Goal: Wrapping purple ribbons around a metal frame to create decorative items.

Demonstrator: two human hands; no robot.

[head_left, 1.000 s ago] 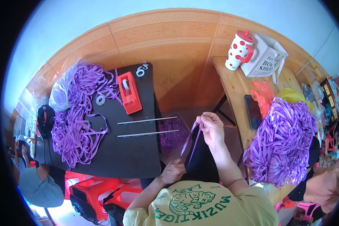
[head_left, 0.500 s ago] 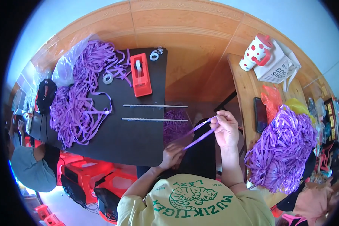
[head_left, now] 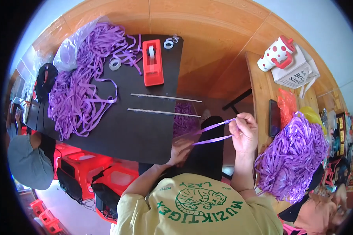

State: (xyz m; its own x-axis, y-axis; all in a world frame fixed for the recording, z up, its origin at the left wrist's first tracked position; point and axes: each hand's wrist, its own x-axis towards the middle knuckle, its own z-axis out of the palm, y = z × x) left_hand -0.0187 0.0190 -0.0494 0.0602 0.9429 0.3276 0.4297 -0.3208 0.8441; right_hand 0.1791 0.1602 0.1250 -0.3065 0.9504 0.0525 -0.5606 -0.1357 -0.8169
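Note:
A loop of purple ribbon (head_left: 213, 140) stretches between my hands over the gap between two tables. My right hand (head_left: 245, 132) is raised, with thumb and fingers pinched on the ribbon. Lower and to the left, at the dark table's corner, my left hand (head_left: 179, 151) is closed on the ribbon's other end; its fingertips are partly blurred. Two thin metal rods, the far rod (head_left: 166, 98) and the near rod (head_left: 164, 112), stick out past the dark table's right edge. Below them sits a heap of purple ribbon (head_left: 185, 118), partly hidden by the table.
On the dark table (head_left: 117, 147) lie a ribbon pile (head_left: 80, 98), a red tape dispenser (head_left: 153, 62) and a tape roll (head_left: 115, 64). The wooden table (head_left: 262, 88) holds a ribbon bundle (head_left: 292, 156), phone (head_left: 274, 117) and spotted tumbler (head_left: 276, 53). A person (head_left: 29, 160) is at left.
My view has shifted, so the tables sit higher in the picture. Both hands still hold the ribbon; its two strands have spread wider apart near my right hand.

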